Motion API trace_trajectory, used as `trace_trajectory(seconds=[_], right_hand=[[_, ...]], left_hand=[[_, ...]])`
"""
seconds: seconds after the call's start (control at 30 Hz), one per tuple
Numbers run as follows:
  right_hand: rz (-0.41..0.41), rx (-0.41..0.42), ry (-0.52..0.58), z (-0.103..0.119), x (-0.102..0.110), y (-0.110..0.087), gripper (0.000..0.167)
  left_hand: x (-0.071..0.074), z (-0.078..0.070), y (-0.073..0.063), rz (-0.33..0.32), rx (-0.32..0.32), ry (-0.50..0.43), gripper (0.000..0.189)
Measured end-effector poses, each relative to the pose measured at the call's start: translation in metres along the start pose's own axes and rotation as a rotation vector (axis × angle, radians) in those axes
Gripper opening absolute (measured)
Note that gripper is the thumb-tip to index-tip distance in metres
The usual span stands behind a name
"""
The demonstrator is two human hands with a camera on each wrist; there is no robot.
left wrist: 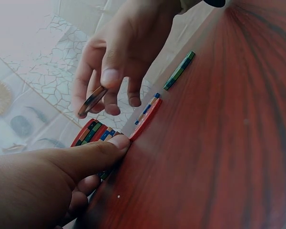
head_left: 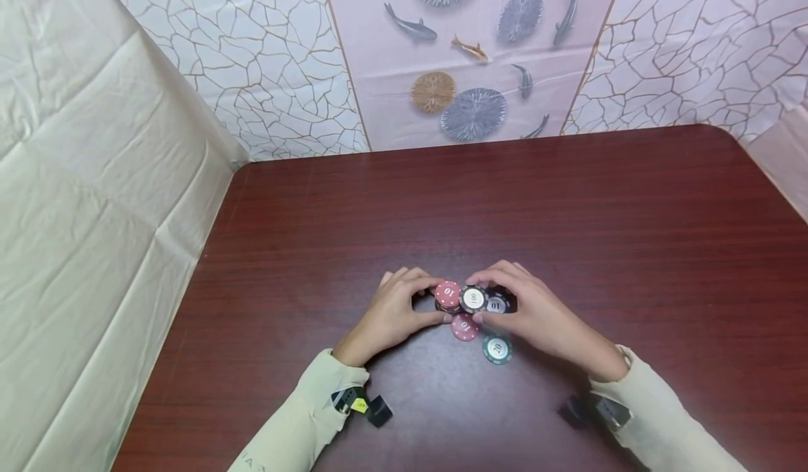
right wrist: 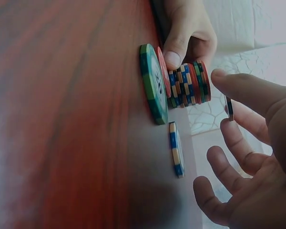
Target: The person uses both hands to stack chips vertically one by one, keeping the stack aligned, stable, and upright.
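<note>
My left hand [head_left: 398,307] grips a stack of poker chips [right wrist: 188,86] from its left side, thumb at the near edge and fingers at the far one. A red chip marked 10 [head_left: 447,294] tops this stack. Between thumb and forefinger, my right hand [head_left: 533,307] pinches a black-rimmed chip marked 100 [head_left: 473,299]. The wrist views show that chip raised off the table, just beside the stack's top. Three loose chips lie flat close by: a red one [head_left: 464,327], a green one marked 20 [head_left: 497,350] and a dark-rimmed one marked 10 [head_left: 497,304], partly under my right hand.
The dark red wooden table [head_left: 315,226] extends around both hands. Pale cloth [head_left: 95,212] hangs along its left side, and a patterned curtain [head_left: 290,65] stands behind the far edge. Each wrist wears a strapped black device, such as the left one [head_left: 353,400].
</note>
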State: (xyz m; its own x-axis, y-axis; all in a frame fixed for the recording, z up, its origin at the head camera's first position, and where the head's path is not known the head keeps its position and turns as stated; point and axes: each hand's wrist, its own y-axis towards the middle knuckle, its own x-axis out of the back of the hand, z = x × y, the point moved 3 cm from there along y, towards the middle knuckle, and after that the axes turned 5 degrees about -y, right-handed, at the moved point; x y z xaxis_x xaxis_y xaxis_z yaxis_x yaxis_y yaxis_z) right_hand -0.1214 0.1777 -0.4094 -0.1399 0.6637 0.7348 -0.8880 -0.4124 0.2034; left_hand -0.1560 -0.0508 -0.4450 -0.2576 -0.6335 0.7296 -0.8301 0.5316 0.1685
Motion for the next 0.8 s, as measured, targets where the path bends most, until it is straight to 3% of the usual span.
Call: trace_trajectory(seconds=[0.8], right_hand=[[0.097, 0.006, 0.101, 0.005, -0.018, 0.031, 0.043]], left_hand=[[0.0, 0.002, 0.001, 0.013, -0.006, -0.004, 0.052]])
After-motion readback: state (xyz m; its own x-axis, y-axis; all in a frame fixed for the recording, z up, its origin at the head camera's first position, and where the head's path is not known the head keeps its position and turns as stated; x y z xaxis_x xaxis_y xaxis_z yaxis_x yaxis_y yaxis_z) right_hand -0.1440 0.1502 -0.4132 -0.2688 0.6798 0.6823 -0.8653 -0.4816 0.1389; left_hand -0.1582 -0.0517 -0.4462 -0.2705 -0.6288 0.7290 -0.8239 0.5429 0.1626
